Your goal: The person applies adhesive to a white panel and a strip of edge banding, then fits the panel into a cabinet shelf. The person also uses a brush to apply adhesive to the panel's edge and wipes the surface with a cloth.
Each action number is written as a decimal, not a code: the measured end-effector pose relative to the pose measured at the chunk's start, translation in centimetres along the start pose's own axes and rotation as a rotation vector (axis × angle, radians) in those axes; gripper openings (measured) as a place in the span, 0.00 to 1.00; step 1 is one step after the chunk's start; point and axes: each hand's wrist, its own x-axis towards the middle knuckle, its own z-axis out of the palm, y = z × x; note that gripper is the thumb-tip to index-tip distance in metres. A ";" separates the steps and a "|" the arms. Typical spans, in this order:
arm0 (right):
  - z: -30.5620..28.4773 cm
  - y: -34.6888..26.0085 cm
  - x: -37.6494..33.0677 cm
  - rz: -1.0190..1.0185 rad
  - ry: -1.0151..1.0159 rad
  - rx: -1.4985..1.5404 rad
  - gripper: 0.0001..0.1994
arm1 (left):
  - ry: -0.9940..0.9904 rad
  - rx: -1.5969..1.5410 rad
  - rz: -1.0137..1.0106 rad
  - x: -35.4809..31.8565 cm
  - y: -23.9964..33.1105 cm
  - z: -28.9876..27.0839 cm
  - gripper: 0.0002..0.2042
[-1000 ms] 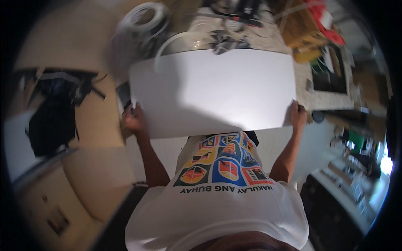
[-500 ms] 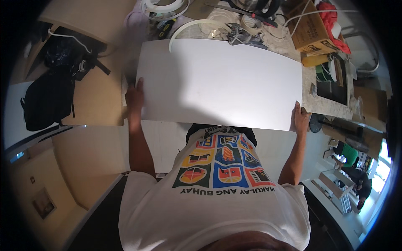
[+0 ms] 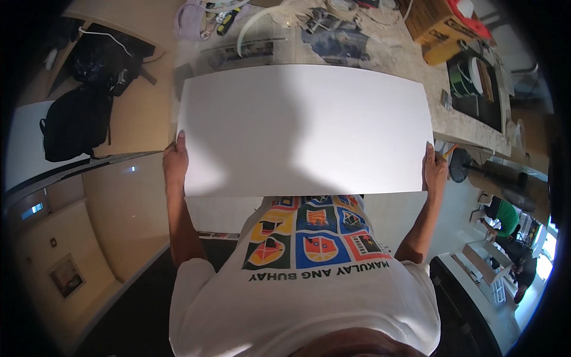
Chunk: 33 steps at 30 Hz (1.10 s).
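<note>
A large white rectangular board (image 3: 351,131) spans the space in front of my chest, its long sides running left to right. My left hand (image 3: 176,159) grips its left edge, thumb lying on the upper face. At the opposite short edge my right hand (image 3: 435,168) is closed round the board in the same way. Fingers under the board are hidden on both sides. A dark shadow falls over the left and middle of its surface. Beyond the far edge shows a cluttered worktop (image 3: 392,74), partly covered by the board.
A curved pale strip (image 3: 248,31), a tape roll (image 3: 343,7) and a cardboard box (image 3: 437,27) lie on the worktop. A yellow bottle (image 3: 443,53) stands by a cutout holding a bucket (image 3: 464,80). A black backpack (image 3: 77,124) rests at left; people work at far right.
The board has come nearer to my body, with both hands still holding it. More of the worktop and the dark printed sheets beyond its far edge now show.
</note>
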 end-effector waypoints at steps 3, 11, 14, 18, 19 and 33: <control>-0.2 2.6 -2.6 0.000 -0.001 0.159 0.32 | -0.010 -0.069 -0.064 -5.1 -2.8 -0.3 0.39; -2.0 6.6 -5.1 -0.035 0.281 0.455 0.23 | 0.343 -0.833 -0.245 -14.6 -7.9 8.2 0.33; -2.9 5.3 -5.3 -0.179 0.386 0.482 0.19 | 0.336 -1.070 -0.245 -14.7 -9.0 13.2 0.35; -3.6 4.9 -7.0 -0.412 0.528 0.442 0.12 | 0.199 -1.570 -0.359 -14.2 -11.5 18.0 0.36; -3.9 5.4 -7.7 -0.454 0.549 0.459 0.11 | 0.180 -1.650 -0.402 -14.5 -12.2 19.2 0.36; -4.8 0.9 -17.8 -0.867 0.637 0.460 0.30 | 0.160 -2.056 -0.683 -18.3 -24.4 24.8 0.36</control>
